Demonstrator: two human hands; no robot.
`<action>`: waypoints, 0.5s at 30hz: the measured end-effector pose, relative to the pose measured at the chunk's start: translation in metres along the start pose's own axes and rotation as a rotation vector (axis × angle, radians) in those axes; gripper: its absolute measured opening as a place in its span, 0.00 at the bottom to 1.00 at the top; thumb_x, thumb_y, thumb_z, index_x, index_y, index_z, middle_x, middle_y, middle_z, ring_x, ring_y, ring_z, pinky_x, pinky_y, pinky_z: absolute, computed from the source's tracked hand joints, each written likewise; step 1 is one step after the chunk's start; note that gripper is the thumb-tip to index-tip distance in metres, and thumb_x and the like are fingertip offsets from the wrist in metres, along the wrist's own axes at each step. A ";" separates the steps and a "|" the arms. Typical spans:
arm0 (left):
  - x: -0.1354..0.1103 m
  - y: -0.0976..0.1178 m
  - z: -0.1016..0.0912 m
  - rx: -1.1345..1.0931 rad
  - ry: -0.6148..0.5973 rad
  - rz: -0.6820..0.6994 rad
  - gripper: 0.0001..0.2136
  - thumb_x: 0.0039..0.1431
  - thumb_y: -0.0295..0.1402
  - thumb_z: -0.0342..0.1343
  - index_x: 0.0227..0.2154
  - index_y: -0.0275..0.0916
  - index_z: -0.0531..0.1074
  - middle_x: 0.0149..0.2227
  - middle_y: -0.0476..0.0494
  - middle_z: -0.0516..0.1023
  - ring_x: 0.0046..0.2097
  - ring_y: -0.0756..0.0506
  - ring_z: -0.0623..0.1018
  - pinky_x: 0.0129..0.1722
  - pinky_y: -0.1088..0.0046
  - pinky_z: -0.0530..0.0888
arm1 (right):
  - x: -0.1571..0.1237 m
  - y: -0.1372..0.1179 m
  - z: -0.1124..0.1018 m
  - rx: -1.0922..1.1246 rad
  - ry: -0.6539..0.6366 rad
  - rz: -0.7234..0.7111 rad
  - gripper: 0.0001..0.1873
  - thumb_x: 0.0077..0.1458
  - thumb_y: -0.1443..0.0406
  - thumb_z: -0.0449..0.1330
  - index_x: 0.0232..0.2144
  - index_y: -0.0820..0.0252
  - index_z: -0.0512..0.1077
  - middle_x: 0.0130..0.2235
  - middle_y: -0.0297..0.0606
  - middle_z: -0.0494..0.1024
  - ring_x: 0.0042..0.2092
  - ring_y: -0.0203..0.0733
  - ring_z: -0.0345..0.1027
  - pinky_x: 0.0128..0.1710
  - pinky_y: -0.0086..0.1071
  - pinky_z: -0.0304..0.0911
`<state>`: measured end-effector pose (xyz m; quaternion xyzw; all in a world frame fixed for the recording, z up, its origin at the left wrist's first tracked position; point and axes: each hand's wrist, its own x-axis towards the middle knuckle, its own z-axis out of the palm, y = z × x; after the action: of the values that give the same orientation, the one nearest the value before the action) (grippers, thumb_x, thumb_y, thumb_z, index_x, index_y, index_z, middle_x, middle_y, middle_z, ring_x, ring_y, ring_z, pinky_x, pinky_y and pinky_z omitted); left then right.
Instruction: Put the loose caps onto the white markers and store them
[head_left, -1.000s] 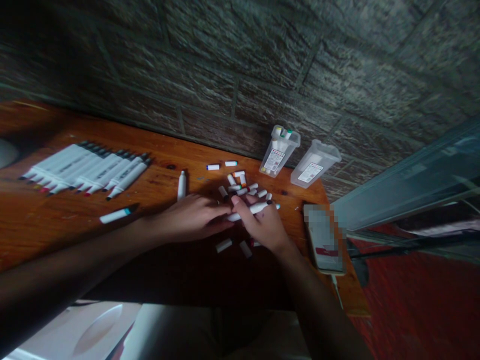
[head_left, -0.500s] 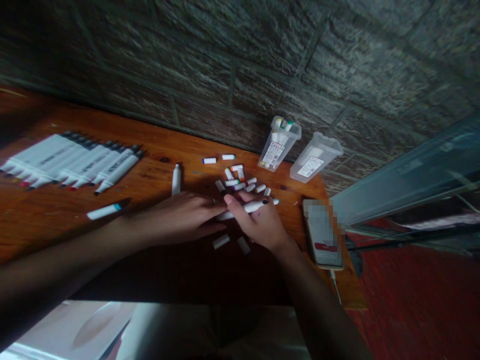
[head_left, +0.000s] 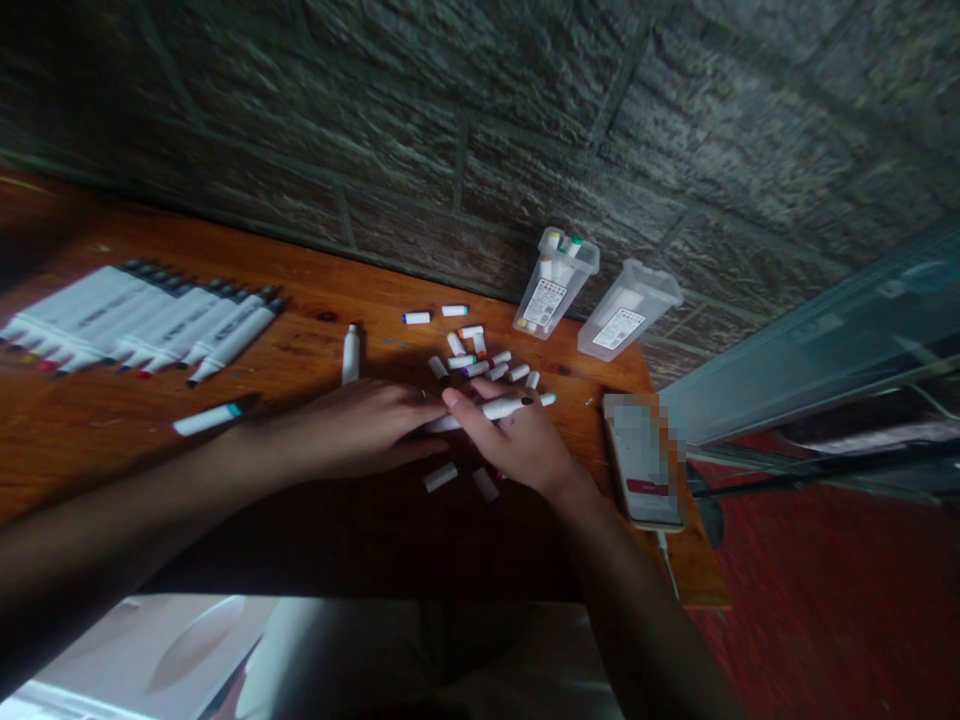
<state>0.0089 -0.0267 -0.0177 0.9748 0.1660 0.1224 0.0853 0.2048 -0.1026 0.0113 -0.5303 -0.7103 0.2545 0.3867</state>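
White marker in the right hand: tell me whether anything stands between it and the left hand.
Nothing visible does. The left hand is right at the left end of the white marker that the right hand holds; exact contact is unclear. Loose caps lie nearby, not between.

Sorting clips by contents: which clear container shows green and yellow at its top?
The left container, farther from the phone: a yellow end and a green end show at its top; the right container has neither there.

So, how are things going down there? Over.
Right hand holding white marker, dark end outward. Left hand at its other end, contact unclear. Loose caps scattered close by.
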 end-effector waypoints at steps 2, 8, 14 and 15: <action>0.000 0.000 0.000 0.013 -0.008 -0.007 0.13 0.63 0.39 0.56 0.49 0.44 0.75 0.42 0.44 0.82 0.38 0.43 0.80 0.39 0.69 0.75 | 0.000 0.000 0.000 0.007 0.000 0.014 0.16 0.62 0.57 0.54 0.24 0.55 0.69 0.25 0.31 0.73 0.31 0.37 0.68 0.33 0.29 0.58; -0.003 -0.003 0.005 0.003 0.024 -0.014 0.15 0.63 0.40 0.55 0.51 0.45 0.74 0.43 0.44 0.81 0.40 0.43 0.80 0.41 0.70 0.75 | 0.000 0.003 0.001 0.007 -0.010 0.028 0.15 0.62 0.57 0.55 0.25 0.56 0.71 0.27 0.31 0.75 0.32 0.36 0.70 0.35 0.29 0.59; -0.002 -0.001 -0.003 -0.006 -0.061 -0.067 0.16 0.66 0.42 0.51 0.51 0.45 0.74 0.42 0.45 0.81 0.38 0.43 0.80 0.40 0.69 0.74 | 0.000 0.005 0.001 -0.046 -0.069 0.012 0.14 0.63 0.58 0.55 0.28 0.57 0.72 0.31 0.33 0.78 0.37 0.37 0.72 0.40 0.30 0.62; -0.002 -0.001 -0.005 -0.003 -0.075 -0.078 0.16 0.66 0.42 0.50 0.52 0.45 0.74 0.42 0.45 0.81 0.38 0.43 0.79 0.40 0.70 0.74 | -0.001 0.004 0.001 -0.051 -0.081 0.009 0.14 0.63 0.58 0.55 0.28 0.58 0.73 0.31 0.33 0.78 0.37 0.37 0.72 0.41 0.30 0.62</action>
<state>0.0055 -0.0257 -0.0140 0.9713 0.2003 0.0828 0.0976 0.2068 -0.1018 0.0075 -0.5324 -0.7292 0.2595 0.3427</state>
